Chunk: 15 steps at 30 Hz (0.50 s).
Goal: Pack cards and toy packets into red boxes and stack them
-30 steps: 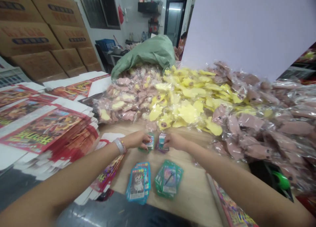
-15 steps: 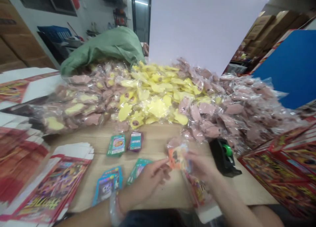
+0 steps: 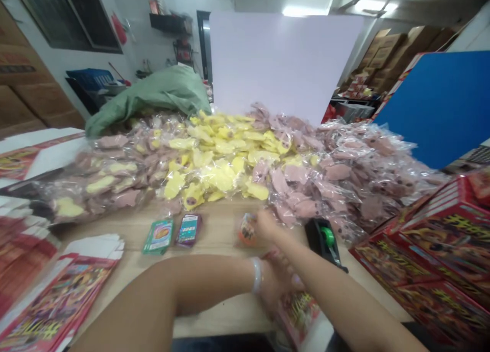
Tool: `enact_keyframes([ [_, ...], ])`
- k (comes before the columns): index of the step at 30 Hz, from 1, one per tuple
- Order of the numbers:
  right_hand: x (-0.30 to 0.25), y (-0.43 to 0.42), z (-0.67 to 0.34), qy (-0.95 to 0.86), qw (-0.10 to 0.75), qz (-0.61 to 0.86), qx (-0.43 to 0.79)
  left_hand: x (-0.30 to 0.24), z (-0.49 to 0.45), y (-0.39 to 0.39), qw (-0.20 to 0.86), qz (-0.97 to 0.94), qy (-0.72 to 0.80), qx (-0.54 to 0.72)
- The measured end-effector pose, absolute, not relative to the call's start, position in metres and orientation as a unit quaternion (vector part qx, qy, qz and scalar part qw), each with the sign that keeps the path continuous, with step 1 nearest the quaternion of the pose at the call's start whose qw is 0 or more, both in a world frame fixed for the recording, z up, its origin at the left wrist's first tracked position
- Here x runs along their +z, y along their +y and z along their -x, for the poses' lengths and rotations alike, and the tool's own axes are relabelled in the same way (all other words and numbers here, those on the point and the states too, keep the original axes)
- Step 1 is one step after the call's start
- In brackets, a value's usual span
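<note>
hands: right hand (image 3: 267,225) half-open, just beside orange-filled plastic bag (image 3: 247,230) | left hand (image 3: 276,290) over printed red card (image 3: 297,316), grip cannot tell | tabletop (image 3: 218,311): tape dispenser (image 3: 320,239) nearby

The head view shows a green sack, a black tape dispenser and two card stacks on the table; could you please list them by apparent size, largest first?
1. Green sack, clearly largest.
2. Black tape dispenser.
3. Green-edged card stack and purple-edged card stack: they look alike, so I won't rank them.
</note>
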State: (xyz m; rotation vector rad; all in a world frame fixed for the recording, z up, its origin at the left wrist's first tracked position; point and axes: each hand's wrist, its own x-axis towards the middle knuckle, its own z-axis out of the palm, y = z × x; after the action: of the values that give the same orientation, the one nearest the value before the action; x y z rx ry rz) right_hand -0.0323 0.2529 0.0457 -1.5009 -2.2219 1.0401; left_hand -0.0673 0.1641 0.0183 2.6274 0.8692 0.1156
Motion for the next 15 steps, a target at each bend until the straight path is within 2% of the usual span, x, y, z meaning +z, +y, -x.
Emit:
enact_keyframes([
  [3, 0.088, 0.241, -0.031, -0.738, 0.239, 0.506, 0.377, 0.026, 0.090, 0.149, 0.199, -0.921, 0.332, 0.052],
  [5, 0.098, 0.213, -0.072, -0.651, 0.349, 0.479, 0.475, 0.033, 0.107, 0.141, 0.196, -0.890, 0.404, 0.076],
  [6, 0.095, 0.195, -0.087, -0.597, 0.376, 0.483, 0.518, 0.038, 0.115, 0.137, 0.188, -0.874, 0.439, 0.089],
  [8, 0.078, 0.159, -0.107, -0.531, 0.389, 0.530, 0.535, 0.046, 0.125, 0.130, 0.155, -0.851, 0.489, 0.112],
  [11, 0.046, 0.127, -0.115, -0.558, 0.365, 0.635, 0.390, 0.058, 0.130, 0.114, 0.104, -0.838, 0.521, 0.130],
  [13, 0.038, 0.121, -0.112, -0.593, 0.353, 0.652, 0.315, 0.063, 0.129, 0.102, 0.080, -0.836, 0.527, 0.129],
  [15, 0.043, 0.123, -0.105, -0.620, 0.329, 0.630, 0.331, 0.068, 0.126, 0.091, 0.054, -0.833, 0.536, 0.127],
])
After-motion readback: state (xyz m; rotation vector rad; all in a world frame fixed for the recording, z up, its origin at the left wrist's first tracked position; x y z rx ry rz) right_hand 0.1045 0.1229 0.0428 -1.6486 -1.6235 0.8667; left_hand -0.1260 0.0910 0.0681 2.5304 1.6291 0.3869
